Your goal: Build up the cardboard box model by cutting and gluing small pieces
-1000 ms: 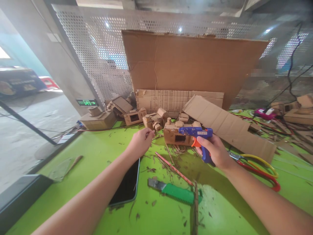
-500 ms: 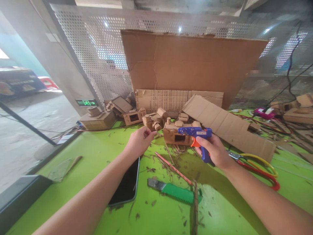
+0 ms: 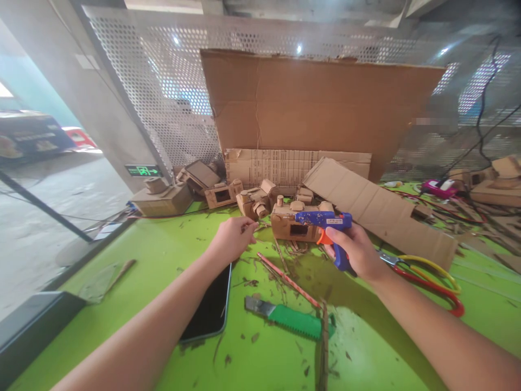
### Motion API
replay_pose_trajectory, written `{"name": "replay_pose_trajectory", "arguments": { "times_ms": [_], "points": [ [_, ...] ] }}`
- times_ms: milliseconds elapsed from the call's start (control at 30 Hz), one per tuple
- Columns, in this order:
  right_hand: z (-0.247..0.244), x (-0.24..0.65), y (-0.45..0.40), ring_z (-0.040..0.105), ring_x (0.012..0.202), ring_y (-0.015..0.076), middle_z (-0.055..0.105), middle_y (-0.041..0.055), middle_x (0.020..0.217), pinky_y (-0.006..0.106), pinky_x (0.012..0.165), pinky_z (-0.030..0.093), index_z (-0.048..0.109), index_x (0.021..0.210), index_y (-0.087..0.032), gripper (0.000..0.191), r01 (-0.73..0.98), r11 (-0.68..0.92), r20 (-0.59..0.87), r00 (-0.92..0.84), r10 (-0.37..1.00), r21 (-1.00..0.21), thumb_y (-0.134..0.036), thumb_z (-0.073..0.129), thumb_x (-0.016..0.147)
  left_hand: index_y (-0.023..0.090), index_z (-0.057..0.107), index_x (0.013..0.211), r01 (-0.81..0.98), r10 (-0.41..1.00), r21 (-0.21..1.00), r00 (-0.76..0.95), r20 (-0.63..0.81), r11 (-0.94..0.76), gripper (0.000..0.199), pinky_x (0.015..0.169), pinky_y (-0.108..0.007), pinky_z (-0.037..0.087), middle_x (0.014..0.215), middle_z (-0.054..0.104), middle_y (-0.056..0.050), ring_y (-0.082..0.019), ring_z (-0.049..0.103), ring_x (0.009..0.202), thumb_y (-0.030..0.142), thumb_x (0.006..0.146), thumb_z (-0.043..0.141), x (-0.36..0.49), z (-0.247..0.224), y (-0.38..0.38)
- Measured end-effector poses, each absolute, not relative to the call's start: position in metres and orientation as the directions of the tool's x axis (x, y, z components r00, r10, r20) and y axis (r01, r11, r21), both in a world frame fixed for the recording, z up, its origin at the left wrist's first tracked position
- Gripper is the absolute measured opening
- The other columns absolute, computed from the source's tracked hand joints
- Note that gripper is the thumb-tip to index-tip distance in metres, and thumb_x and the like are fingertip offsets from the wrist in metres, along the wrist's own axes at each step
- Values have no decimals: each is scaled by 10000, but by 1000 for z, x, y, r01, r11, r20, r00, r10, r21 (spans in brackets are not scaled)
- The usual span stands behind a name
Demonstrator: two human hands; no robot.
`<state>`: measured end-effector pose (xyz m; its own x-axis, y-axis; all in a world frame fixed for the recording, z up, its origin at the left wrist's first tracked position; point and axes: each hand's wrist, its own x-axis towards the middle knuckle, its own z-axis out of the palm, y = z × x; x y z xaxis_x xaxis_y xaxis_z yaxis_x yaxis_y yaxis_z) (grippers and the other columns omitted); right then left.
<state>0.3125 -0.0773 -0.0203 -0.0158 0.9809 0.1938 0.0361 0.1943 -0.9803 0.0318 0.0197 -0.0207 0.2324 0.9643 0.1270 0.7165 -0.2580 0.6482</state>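
My right hand is wrapped round the handle of a blue hot glue gun with an orange trigger. Its nozzle points left, in front of the top edge of a cardboard camera, which stands upright on the green table. Left of that camera, my left hand hovers with its fingers drawn together in a pinch; whatever is between them is too small to make out. Beneath my left forearm lies a dark phone or tablet, partly covered. A red patterned pencil and a green utility knife lie nearer to me.
More cardboard cameras stand behind my left hand. A cut cardboard sheet leans at the right, above red and yellow handled scissors. A large cardboard panel stands at the back. Scraps litter the green table.
My left hand has turned slightly, its fingertips dipping a little lower. My right hand and the glue gun stay almost where they were.
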Motion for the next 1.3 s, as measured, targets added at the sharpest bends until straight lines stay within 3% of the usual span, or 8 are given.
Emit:
{"name": "replay_pose_trajectory", "arguments": {
  "times_ms": [167,367,633,833,967,1033,1133,1300],
  "points": [
    [-21,313,-77,507,496,113,594,-10,567,241,463,405,595,778,-198,406,36,204,204,-14,979,-978,-561,733,898,228,690,694,736,967,628,189,170,-254,408,606,-311,405,597,682,-17,-216,583,579,526,925,535,31,-20,21],
    [-21,313,-77,502,484,110,594,-5,557,240,458,402,592,756,-196,418,57,201,200,-17,980,-978,-565,723,902,216,702,889,719,964,641,198,180,-268,307,680,-309,442,764,759,-30,-223,644,655,320,958,421,32,-22,23],
    [-20,312,-76,505,486,117,589,-2,554,250,458,398,590,751,-194,423,65,203,202,-18,979,-977,-568,719,902,244,491,612,738,960,616,176,220,-276,449,638,-315,369,601,587,-21,-218,542,619,482,988,433,33,-17,20],
    [-21,313,-76,503,491,111,589,-8,562,242,460,394,595,775,-193,414,57,201,200,-20,980,-978,-565,722,904,230,643,627,728,970,641,180,163,-243,467,591,-299,378,584,636,0,-194,554,573,657,811,685,35,-18,18],
    [-21,313,-77,504,491,108,592,-7,563,238,460,393,592,772,-193,415,62,195,194,-18,981,-979,-564,721,906,226,634,549,733,978,648,143,149,-206,572,577,-311,369,565,636,-17,-209,566,579,772,671,748,36,-13,15],
    [-20,313,-77,500,488,108,586,-7,558,240,459,390,582,754,-194,424,68,198,197,-23,980,-978,-566,716,908,229,643,532,712,979,671,139,150,-204,549,580,-319,358,532,609,-18,-214,551,567,741,708,735,36,-12,15],
    [-19,313,-78,492,482,109,581,-9,552,243,455,382,578,745,-197,426,62,202,201,-24,979,-977,-566,720,903,231,721,609,654,977,725,150,155,-215,371,617,-321,367,551,630,-23,-228,565,609,543,810,705,35,-14,16],
    [-20,313,-78,490,481,112,586,-6,552,248,455,383,583,745,-198,418,66,205,204,-22,979,-976,-560,716,907,225,752,714,513,982,839,136,130,-183,170,592,-284,357,625,677,-11,-190,540,604,356,803,692,34,-21,19]
  ]
}}
